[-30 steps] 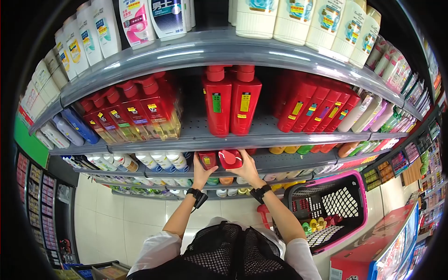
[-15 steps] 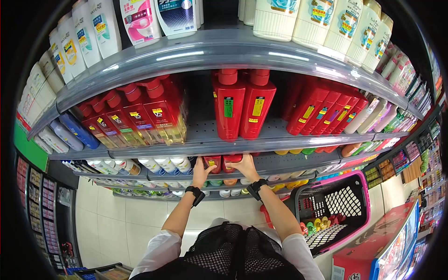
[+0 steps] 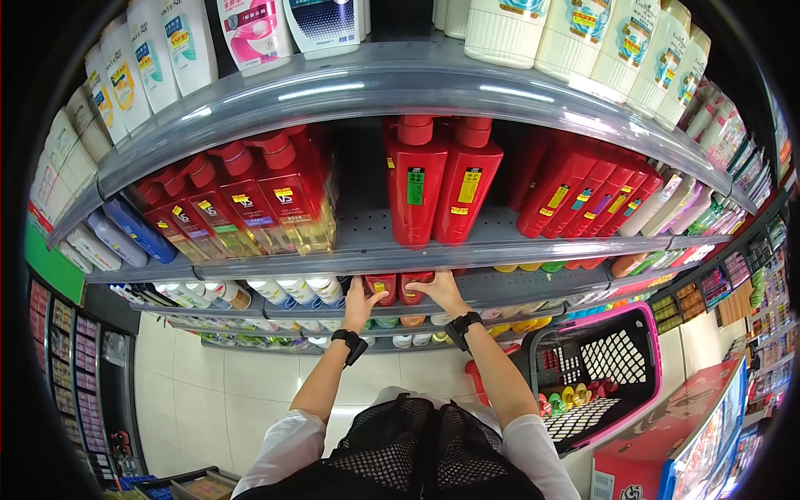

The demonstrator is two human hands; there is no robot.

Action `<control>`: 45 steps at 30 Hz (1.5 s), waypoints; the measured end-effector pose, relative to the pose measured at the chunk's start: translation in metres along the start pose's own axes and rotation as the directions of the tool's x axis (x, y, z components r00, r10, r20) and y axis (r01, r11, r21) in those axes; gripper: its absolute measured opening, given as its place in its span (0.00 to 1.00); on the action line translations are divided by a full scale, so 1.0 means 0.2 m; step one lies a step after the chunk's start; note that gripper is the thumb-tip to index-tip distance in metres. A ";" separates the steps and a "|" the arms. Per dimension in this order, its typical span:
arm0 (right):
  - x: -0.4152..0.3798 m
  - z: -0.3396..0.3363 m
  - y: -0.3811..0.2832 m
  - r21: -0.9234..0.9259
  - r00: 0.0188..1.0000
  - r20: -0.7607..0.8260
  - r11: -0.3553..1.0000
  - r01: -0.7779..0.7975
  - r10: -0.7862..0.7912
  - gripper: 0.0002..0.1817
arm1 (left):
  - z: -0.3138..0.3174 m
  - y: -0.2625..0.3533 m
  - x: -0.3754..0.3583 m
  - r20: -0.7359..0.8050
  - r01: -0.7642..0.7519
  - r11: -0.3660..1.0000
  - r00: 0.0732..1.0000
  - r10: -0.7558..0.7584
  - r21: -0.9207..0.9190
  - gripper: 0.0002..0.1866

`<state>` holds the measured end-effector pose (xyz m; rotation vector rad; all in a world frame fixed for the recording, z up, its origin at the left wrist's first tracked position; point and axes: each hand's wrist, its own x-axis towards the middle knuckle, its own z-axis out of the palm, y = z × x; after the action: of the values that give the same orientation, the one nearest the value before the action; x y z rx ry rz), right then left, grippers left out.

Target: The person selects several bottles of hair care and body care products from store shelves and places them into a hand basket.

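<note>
My left hand (image 3: pixel 361 305) reaches under the lip of the middle shelf and grips a red bottle (image 3: pixel 381 288) with a yellow label, its thumb across the bottle's front. Right beside it, my right hand (image 3: pixel 442 295) has fingers and thumb around a second red bottle (image 3: pixel 414 288), also yellow-labelled. Both bottles stand side by side on the lower shelf (image 3: pixel 492 293); the shelf above hides their tops. Directly above are two tall red pump bottles (image 3: pixel 414 192) on the middle shelf, untouched.
White capped bottles (image 3: pixel 323 290) stand left of my left hand. Clear-and-red pump bottles (image 3: pixel 287 204) and more red bottles (image 3: pixel 558 187) fill the middle shelf's sides. White bottles (image 3: pixel 508 33) line the top shelf. A black basket with pink rim (image 3: pixel 656 358) holding colourful bottles stands at my right.
The view has shifted slightly, so the upper shelves look a little larger. Both hands keep their hold on the two red bottles, which have hardly moved.
</note>
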<state>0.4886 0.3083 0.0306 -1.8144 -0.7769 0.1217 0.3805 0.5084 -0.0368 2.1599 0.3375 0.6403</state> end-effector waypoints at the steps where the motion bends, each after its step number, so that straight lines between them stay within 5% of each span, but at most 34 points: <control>1: 0.00 0.00 0.00 -0.015 1.000 0.000 1.000 0.016 -0.016 0.45 | 0.00 -0.01 0.00 -0.007 -0.024 1.000 1.000 0.024 0.003 0.39; 8: -0.01 0.03 0.07 0.033 0.998 -0.016 0.998 0.060 -0.060 0.41 | 0.00 -0.04 0.00 0.036 0.043 0.998 0.998 -0.041 -0.046 0.46; 11: -0.03 0.06 0.06 0.064 0.991 0.020 0.989 -0.136 0.135 0.38 | -0.03 0.00 0.00 0.040 0.041 0.999 0.998 -0.041 -0.005 0.46; 13: -0.02 0.09 0.09 -0.011 0.994 -0.103 1.000 0.022 -0.023 0.36 | -0.03 0.01 0.00 0.010 -0.002 0.999 1.000 0.002 0.043 0.46; 18: -0.03 0.06 0.05 -0.047 0.998 -0.060 0.999 -0.019 0.016 0.38 | -0.01 0.05 -0.02 -0.031 -0.040 0.992 0.999 0.044 0.122 0.47; 20: -0.03 0.06 0.03 -0.053 0.998 -0.065 0.999 0.004 -0.007 0.39 | -0.01 0.05 -0.02 -0.009 0.061 0.998 0.998 -0.061 -0.009 0.47; 22: -0.05 0.06 0.03 -0.090 0.989 -0.054 0.986 -0.140 0.135 0.41 | 0.04 -0.03 -0.02 0.003 0.056 0.998 0.998 -0.056 0.018 0.48; 25: -0.10 0.08 0.08 -0.194 0.985 -0.068 0.966 -0.168 0.157 0.43 | 0.07 -0.03 -0.04 0.018 0.061 0.951 0.998 -0.058 -0.302 0.44; 29: -0.29 -0.08 -0.07 -0.216 0.981 0.024 0.959 -0.183 0.192 0.40 | 0.11 0.05 -0.17 -0.029 0.080 0.969 0.996 -0.089 -0.233 0.36; 30: -0.35 -0.16 -0.15 -0.195 0.968 0.055 0.953 -0.232 0.247 0.38 | 0.14 0.10 -0.23 -0.071 0.076 0.939 0.992 -0.105 -0.335 0.33; 33: -0.57 -0.34 -0.03 -0.115 0.970 0.202 0.987 -0.115 0.137 0.29 | 0.24 0.08 -0.40 -0.089 0.129 0.960 0.984 -0.155 -0.250 0.26; 36: -0.79 -0.65 -0.18 -0.038 0.888 0.355 0.954 -0.297 0.291 0.27 | 0.40 -0.05 -0.58 0.083 0.197 0.933 0.980 -0.181 -0.302 0.18; 39: -1.06 -0.90 -0.19 -0.175 0.887 0.246 0.918 -0.357 0.391 0.27 | 0.63 -0.20 -0.69 0.277 0.186 0.921 0.957 -0.090 -0.342 0.14; 41: -1.19 -1.08 -0.29 -0.280 0.881 0.126 0.868 -0.410 0.457 0.26 | 0.69 -0.09 -0.71 0.635 0.257 0.937 0.771 -0.053 -0.235 0.12; 45: -1.44 -1.42 -0.22 -0.445 0.826 -0.094 0.718 -0.535 0.556 0.26 | 0.83 0.25 -0.68 0.747 0.210 0.963 0.664 -0.013 -0.169 0.10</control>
<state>0.3695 -0.0751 0.1000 -2.4679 -0.2727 0.3985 0.3598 0.3088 -0.1268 1.9454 -0.0610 -0.3014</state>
